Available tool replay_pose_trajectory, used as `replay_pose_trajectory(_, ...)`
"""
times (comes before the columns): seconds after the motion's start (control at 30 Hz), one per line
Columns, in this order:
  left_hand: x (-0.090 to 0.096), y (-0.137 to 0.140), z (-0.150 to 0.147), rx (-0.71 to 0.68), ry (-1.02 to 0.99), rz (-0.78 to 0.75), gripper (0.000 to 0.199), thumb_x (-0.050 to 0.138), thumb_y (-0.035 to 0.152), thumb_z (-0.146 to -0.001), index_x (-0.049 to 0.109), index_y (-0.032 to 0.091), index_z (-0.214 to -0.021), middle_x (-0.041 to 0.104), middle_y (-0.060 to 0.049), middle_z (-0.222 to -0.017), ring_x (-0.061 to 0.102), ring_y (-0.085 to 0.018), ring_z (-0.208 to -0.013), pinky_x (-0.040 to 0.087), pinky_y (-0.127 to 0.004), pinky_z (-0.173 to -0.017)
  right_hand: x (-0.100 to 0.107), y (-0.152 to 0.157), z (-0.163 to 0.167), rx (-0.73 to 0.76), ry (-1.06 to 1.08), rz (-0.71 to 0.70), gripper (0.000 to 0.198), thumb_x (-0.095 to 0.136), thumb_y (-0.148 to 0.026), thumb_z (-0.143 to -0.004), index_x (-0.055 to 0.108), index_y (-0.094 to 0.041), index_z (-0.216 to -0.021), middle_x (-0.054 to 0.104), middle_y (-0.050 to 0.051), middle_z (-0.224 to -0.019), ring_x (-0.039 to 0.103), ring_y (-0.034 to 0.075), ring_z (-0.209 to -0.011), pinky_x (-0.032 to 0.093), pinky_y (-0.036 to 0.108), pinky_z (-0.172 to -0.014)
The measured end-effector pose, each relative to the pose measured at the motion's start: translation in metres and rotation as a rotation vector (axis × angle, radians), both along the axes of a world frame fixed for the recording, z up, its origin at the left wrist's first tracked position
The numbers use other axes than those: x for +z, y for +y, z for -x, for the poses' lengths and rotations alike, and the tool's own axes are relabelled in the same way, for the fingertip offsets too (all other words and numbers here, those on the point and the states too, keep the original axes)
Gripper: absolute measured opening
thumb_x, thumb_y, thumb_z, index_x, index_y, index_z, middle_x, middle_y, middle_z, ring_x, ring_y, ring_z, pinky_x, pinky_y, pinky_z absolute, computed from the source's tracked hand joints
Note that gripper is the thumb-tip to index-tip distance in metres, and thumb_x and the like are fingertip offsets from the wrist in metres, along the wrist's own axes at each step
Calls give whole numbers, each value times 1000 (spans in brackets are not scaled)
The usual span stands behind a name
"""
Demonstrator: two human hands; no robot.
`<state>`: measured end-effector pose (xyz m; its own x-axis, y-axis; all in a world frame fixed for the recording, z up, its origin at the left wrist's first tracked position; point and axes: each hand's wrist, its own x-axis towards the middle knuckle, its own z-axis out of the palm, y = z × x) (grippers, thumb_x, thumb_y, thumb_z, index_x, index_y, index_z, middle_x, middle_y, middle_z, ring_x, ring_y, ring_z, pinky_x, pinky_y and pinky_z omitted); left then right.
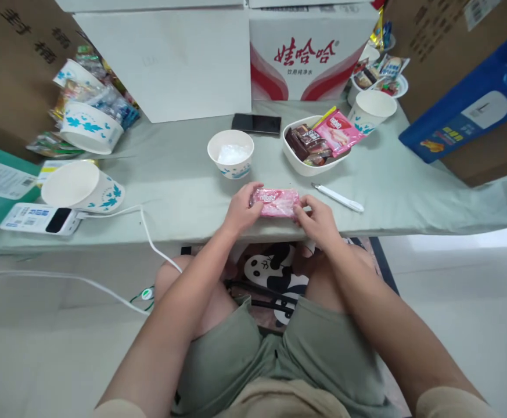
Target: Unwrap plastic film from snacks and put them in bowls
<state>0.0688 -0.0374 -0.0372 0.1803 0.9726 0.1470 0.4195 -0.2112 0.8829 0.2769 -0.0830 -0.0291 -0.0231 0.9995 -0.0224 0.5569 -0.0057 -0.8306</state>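
A pink nabati wafer packet (278, 204) lies lengthwise between my two hands, close to the table's front edge. My left hand (243, 208) grips its left end, thumb at the front and fingers behind. At the other end, my right hand (316, 219) pinches the right edge. Just behind the packet stands a paper cup (230, 169) with clear plastic inside. A white bowl (309, 169) to the right holds several wrapped snacks, among them another pink nabati packet (338, 131). A white utility knife (339, 198) rests to the right of my right hand.
A black phone (256, 123) lies before white cartons (201, 58). Paper cups (72, 184) and a power bank (39, 219) with a white cable sit left. Snack-filled cups (91, 129) stand back left. A blue bottle (471, 104) leans at right.
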Motion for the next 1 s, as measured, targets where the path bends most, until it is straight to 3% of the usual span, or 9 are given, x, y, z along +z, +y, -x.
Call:
replay_pose_trajectory(0.1,-5,-1,-8,44,94,-103,37,52,16,-73,67,18,-106,72,-11,-113,65,-28,-108,47,-37,-100,2,8,-6,77,-143,-51,26,50,-47,-89,46,-24,-77,59,1,-74,56,18,-67,43,33,-67)
replay_pose_trajectory(0.23,-5,-6,-11,75,158,-112,34,51,17,-75,67,20,-105,73,-10,-110,65,-28,-103,47,-37,-95,0,15,-10,193,-352,-154,39,63,-58,-79,44,-24,-82,60,4,-84,53,21,-76,35,33,-65)
replay_pose_trajectory(0.4,-7,-6,-12,84,140,-138,31,51,17,-75,67,20,-102,73,-10,-104,66,-27,-99,47,-35,-91,-7,14,-9,187,-354,-156,31,55,-54,-85,46,-24,-84,60,4,-86,53,21,-78,34,32,-66)
replay_pose_trajectory(0.53,-9,-3,-12,105,124,-166,27,50,17,-77,67,19,-98,74,-9,-99,67,-26,-94,48,-35,-86,-9,19,-4,152,-283,-152,23,46,-44,-89,46,-24,-77,57,3,-78,52,20,-74,34,32,-66)
replay_pose_trajectory(0.7,-14,0,-10,86,148,-186,27,48,17,-78,67,19,-97,73,-7,-94,67,-24,-89,48,-33,-82,-15,14,-14,82,-98,-169,29,46,-47,-89,47,-24,-71,51,0,-66,48,18,-66,35,32,-65)
replay_pose_trajectory(1.0,-17,1,-7,100,78,-170,30,44,20,-81,69,19,-98,72,-6,-89,66,-24,-86,48,-33,-80,-35,7,-33,-262,455,-156,41,53,-62,-91,42,-26,-74,45,-7,-54,40,12,-45,30,26,-46)
